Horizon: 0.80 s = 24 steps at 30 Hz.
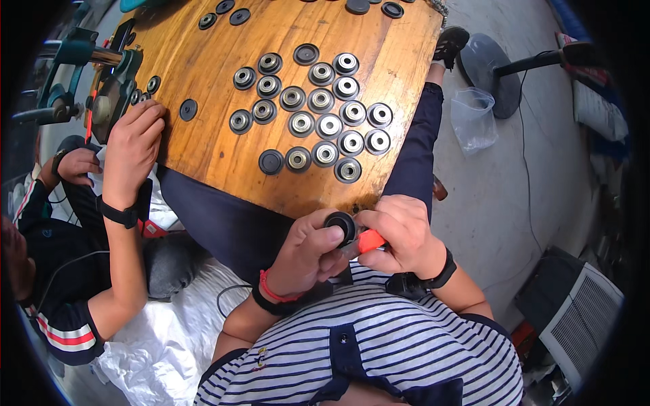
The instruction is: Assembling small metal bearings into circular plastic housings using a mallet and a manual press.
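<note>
Close to my body, just off the table's near edge, my left hand (305, 250) pinches a black round cap (340, 227) between thumb and fingers. My right hand (403, 233) is closed round an orange-handled tool (370, 240). A flat greyish part of it, possibly a blade, points toward the cap; whether it touches is hard to see. Beyond my hands, several black discs with metal bearing-like centres (329, 126) lie on the wooden table (217, 149). A plain black disc (271, 162) lies among the nearest of them.
At the left, another person's hand (139, 132) reaches to the table edge, near a green metal machine (125, 68). More black discs (239, 16) lie at the far side. A clear plastic bag (474, 118) and a stand's grey base (487, 74) are on the floor at right.
</note>
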Motion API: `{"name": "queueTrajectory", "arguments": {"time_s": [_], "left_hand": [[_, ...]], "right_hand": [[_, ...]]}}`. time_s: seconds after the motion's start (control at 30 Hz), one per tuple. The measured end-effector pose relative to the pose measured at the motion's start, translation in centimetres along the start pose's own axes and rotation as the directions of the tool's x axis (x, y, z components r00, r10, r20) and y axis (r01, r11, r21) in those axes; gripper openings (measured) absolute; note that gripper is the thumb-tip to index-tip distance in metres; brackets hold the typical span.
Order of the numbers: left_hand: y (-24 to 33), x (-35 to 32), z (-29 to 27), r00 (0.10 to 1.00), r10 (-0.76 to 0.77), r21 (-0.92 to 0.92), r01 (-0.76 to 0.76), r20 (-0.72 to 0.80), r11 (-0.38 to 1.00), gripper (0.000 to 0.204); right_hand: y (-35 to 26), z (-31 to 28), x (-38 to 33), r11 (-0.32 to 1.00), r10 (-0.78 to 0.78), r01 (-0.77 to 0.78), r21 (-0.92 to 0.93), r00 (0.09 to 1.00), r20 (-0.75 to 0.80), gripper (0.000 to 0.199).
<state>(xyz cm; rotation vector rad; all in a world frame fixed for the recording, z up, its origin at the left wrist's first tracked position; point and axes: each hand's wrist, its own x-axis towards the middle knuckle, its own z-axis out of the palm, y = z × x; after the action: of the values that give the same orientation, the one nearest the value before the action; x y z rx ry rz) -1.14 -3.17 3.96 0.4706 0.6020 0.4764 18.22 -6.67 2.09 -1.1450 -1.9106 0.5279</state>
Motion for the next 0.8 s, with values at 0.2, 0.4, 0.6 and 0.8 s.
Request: {"name": "queueTrajectory", "arguments": {"time_s": [0.2, 0.4, 0.6, 0.8], "left_hand": [[0.2, -0.3, 0.2, 1.000, -0.017, -0.031, 0.016, -0.007, 0.999, 0.025], [1.6, -0.5, 0.4, 0.996, 0.042, 0.051, -0.038, -0.075, 0.998, 0.030], [1.8, -0.4, -0.6, 0.989, 0.144, 0.040, -0.142, -0.045, 0.989, 0.021], [2.1, -0.9, -0.2, 0.992, 0.111, 0.044, -0.109, -0.063, 0.993, 0.020]], "right_hand": [[0.1, 0.4, -0.2, 0.984, 0.173, -0.176, -0.031, 0.983, -0.064, 0.036], [0.9, -0.6, 0.2, 0.924, 0.347, -0.329, 0.192, 0.935, -0.068, 0.035], [-0.2, 0.2, 1.5, 0.998, -0.019, 0.018, 0.057, 0.999, 0.033, 0.047], [-0.5, 0.3, 2.6, 0.999, -0.011, 0.010, 0.047, 1.000, 0.020, 0.044]]}}
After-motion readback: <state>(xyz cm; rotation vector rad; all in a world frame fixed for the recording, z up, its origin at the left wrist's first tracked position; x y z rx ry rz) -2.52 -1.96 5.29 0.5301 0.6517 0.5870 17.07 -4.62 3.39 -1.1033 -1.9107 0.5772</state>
